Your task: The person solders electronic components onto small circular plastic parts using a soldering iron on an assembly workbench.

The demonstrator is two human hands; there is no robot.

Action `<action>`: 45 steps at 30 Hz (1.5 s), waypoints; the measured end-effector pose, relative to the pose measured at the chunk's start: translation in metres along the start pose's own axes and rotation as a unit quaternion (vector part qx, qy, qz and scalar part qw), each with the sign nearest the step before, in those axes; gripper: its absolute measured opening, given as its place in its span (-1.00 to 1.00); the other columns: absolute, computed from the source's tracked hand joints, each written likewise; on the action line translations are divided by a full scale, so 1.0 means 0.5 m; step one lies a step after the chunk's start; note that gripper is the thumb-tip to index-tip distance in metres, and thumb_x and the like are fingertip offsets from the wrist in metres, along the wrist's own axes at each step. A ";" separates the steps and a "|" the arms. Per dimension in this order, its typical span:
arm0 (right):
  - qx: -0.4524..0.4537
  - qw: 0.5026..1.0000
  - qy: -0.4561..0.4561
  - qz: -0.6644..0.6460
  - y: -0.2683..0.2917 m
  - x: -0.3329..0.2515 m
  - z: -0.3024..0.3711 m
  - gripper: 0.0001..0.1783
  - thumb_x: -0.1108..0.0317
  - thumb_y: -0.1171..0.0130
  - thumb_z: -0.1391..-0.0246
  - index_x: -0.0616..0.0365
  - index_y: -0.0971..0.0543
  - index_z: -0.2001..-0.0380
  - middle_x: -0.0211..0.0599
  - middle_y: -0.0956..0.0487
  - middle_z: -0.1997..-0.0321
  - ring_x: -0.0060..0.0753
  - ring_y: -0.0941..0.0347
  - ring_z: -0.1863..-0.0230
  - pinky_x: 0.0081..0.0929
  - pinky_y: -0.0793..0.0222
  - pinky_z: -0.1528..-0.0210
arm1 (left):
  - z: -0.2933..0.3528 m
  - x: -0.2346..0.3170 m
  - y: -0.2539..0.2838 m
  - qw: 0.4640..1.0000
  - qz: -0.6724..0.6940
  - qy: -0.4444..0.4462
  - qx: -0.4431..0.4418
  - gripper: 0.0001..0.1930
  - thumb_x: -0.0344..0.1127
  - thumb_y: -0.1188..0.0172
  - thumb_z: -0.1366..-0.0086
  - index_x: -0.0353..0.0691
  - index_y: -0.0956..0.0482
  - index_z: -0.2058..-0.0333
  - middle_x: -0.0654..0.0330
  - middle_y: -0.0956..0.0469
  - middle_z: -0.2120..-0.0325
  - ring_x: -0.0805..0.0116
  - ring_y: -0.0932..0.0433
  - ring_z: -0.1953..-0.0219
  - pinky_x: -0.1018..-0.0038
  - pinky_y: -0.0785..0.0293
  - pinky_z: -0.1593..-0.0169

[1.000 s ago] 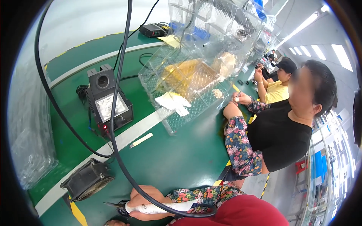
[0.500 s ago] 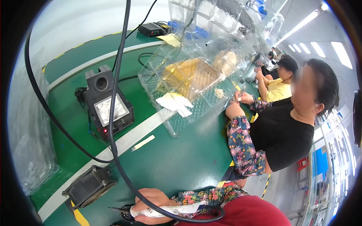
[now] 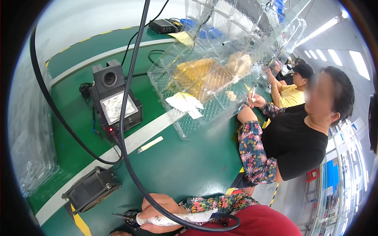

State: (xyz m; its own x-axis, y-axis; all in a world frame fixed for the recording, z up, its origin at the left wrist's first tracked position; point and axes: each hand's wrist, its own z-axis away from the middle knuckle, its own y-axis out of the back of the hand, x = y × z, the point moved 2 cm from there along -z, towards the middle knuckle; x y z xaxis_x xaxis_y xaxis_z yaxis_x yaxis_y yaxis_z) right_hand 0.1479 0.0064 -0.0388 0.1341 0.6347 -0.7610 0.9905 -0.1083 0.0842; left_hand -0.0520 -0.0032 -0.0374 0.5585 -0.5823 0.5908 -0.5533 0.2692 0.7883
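Observation:
My right hand [image 3: 163, 212], below a flower-patterned sleeve, is closed around the white-wrapped handle of a soldering iron [image 3: 185, 218]. The iron's dark tip points left, over a small black part [image 3: 130, 221] near the lower edge. Only a sliver of my left hand [image 3: 120, 233] shows at the bottom rim, close to that black part; its fingers are mostly cut off, so its grip is hidden. A thick black cable [image 3: 132, 173] loops down in front of my right hand and joins the handle's rear end.
A black soldering station [image 3: 118, 108] with a lit red light stands left. Nearer is a square black fan [image 3: 92, 188]. A cutter blade strip [image 3: 151, 144] lies mid-table. Clear compartment trays [image 3: 185, 128] hold yellow and white pieces. At right a co-worker [image 3: 293, 137] handles small things.
The view has shifted slightly. A bit of my left hand shows more at the bottom edge. My right hand keeps the soldering iron in nearly the same place.

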 end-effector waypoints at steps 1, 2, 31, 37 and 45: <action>0.000 1.000 -0.001 -0.001 0.000 0.002 0.002 -0.83 0.45 -0.21 0.26 0.23 -0.43 0.56 -0.22 -0.42 0.56 -0.17 -0.35 0.55 -0.36 -0.26 0.50 | 0.002 -0.002 -0.002 1.000 0.000 0.003 -0.006 -0.87 -0.54 -0.12 0.00 -0.26 -0.37 0.45 0.08 -0.40 0.62 0.08 -0.37 0.64 0.31 -0.27 0.56; -0.005 1.000 -0.003 -0.006 -0.001 0.004 0.004 -0.83 0.45 -0.21 0.26 0.23 -0.43 0.56 -0.22 -0.41 0.56 -0.17 -0.35 0.55 -0.36 -0.26 0.50 | 0.002 -0.002 -0.002 1.000 0.000 0.005 -0.007 -0.87 -0.54 -0.12 0.00 -0.26 -0.37 0.45 0.08 -0.40 0.62 0.08 -0.37 0.64 0.31 -0.27 0.56; 0.001 0.991 -0.101 -0.087 -0.010 0.011 0.013 -0.87 0.45 -0.18 0.12 0.20 -0.42 0.53 -0.36 -0.41 0.49 -0.57 -0.34 0.48 -0.59 -0.25 0.47 | 0.013 0.040 -0.012 0.991 -0.120 -0.046 -0.039 -0.71 -0.36 -0.13 -0.09 -0.13 -0.49 0.15 0.08 -0.42 0.59 0.12 -0.42 0.58 0.32 -0.37 0.49; -0.005 0.993 -0.095 -0.070 -0.005 0.014 0.016 -0.87 0.43 -0.17 0.11 0.21 -0.42 0.53 -0.36 -0.41 0.49 -0.56 -0.34 0.50 -0.59 -0.24 0.50 | 0.001 0.061 -0.020 0.991 -0.127 -0.025 -0.011 -0.73 -0.36 -0.12 -0.10 -0.17 -0.49 0.16 0.06 -0.43 0.60 0.12 -0.43 0.58 0.33 -0.37 0.50; -0.025 0.991 -0.102 -0.080 -0.007 -0.015 0.015 -0.89 0.43 -0.17 0.10 0.20 -0.45 0.54 -0.36 -0.41 0.52 -0.50 -0.34 0.51 -0.57 -0.24 0.49 | 0.007 0.061 -0.034 0.985 -0.168 -0.030 -0.015 -0.66 -0.30 -0.14 -0.10 -0.11 -0.46 0.10 0.05 -0.45 0.57 0.12 -0.45 0.56 0.34 -0.38 0.49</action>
State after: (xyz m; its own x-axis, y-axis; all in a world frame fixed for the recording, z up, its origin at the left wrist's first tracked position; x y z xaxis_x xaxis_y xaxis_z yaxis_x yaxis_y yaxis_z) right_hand 0.1430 -0.0037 -0.0379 -0.0275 0.4724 -0.8810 0.9996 0.0225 -0.0192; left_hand -0.0276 -0.0282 -0.0333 0.6698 -0.6859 0.2845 -0.3234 0.0755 0.9433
